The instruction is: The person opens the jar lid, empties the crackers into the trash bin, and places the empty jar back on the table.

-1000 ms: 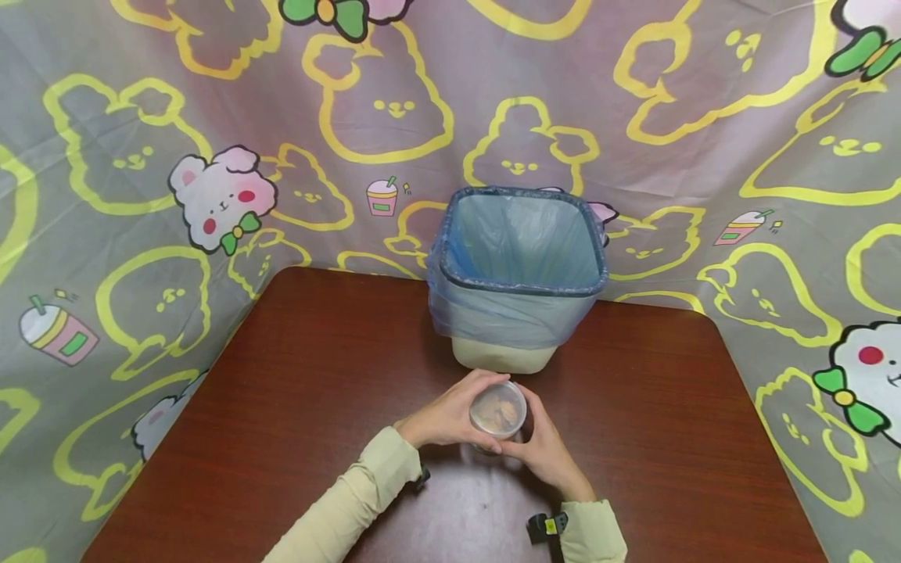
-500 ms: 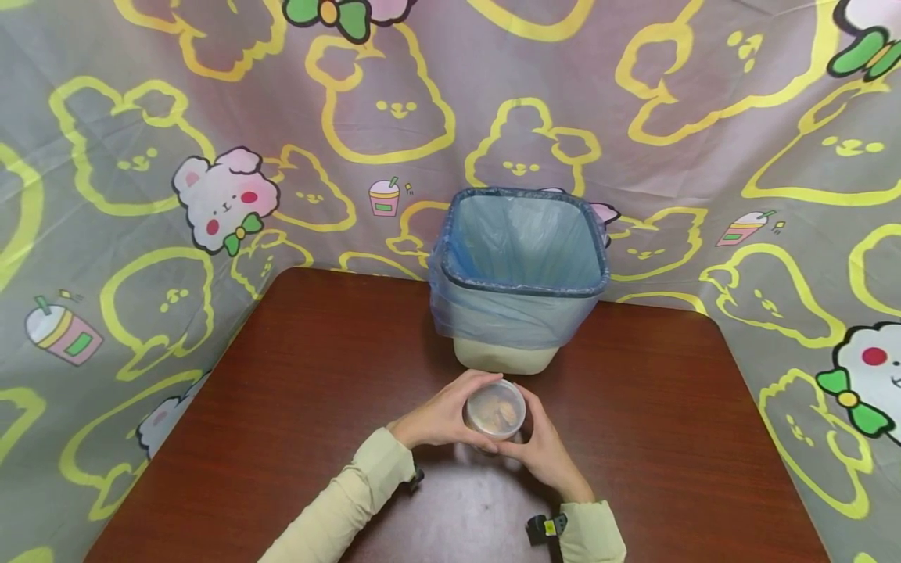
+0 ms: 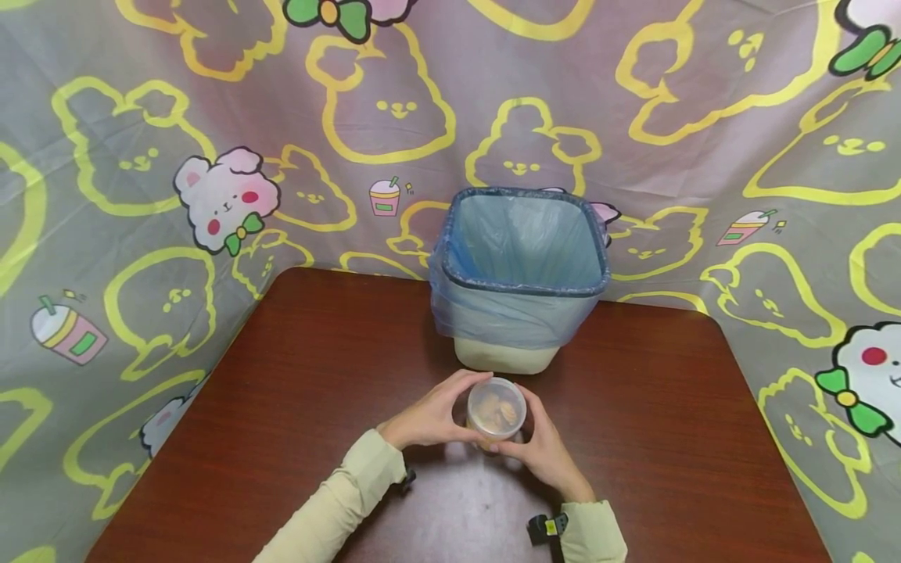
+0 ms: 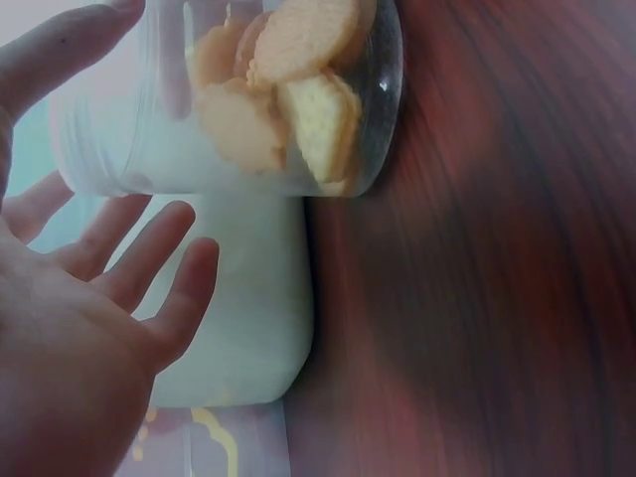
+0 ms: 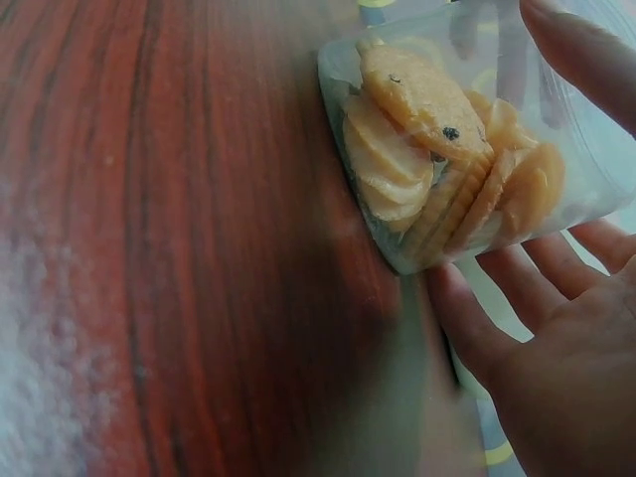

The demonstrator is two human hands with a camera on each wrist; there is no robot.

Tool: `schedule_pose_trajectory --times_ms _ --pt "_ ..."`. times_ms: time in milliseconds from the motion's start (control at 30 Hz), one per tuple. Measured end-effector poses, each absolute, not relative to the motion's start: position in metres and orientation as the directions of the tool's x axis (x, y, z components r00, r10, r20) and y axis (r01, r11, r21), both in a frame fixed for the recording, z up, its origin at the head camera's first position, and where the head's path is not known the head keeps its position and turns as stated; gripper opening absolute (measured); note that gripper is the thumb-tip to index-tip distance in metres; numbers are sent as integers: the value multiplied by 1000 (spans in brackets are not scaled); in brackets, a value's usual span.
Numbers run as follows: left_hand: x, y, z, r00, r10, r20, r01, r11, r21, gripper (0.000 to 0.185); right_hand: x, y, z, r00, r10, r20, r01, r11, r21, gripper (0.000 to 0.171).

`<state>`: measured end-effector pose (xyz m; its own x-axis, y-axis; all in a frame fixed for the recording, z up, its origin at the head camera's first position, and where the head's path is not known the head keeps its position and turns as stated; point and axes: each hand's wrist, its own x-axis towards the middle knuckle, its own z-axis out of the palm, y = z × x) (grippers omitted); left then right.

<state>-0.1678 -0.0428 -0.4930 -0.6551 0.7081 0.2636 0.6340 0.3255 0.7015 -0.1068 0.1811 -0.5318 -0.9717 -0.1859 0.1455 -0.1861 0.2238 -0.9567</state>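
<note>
1. Left hand (image 3: 431, 414) and right hand (image 3: 538, 453) cupped the jar (image 3: 496, 408) of biscuits (image 5: 447, 179), fingers curled around it.
2. Jar sat on the table (image 3: 296, 375), near side of the bin (image 3: 521, 274).
3. Lid seemingly on; bin looked empty, so little seemed done.

Head view: looks forward and down from above my arms, takes in whole table (image 3: 296, 375), bin (image 3: 519, 274) at far edge. Left wrist view: very close, along my palm. Right wrist view: equally close, from opposite side. All three share clear container (image 3: 497, 407) (image 4: 248, 99) (image 5: 467, 149) on tabletop.
</note>
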Motion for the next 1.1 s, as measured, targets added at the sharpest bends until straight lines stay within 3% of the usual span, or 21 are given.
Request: schedule_pose_trajectory --times_ms 300,600,1100 --pt "-169 -50 -493 -658 700 278 642 327 694 87 -101 176 -511 -968 -188 169 -211 233 -949 92" --pt "-171 -54 -491 -685 687 245 601 342 723 81 -108 182 -531 -967 -190 168 -205 197 -959 95" --pt "-171 -54 -491 -695 684 222 577 346 740 83 -106 179 -529 -975 -176 134 -174 236 -956 96"
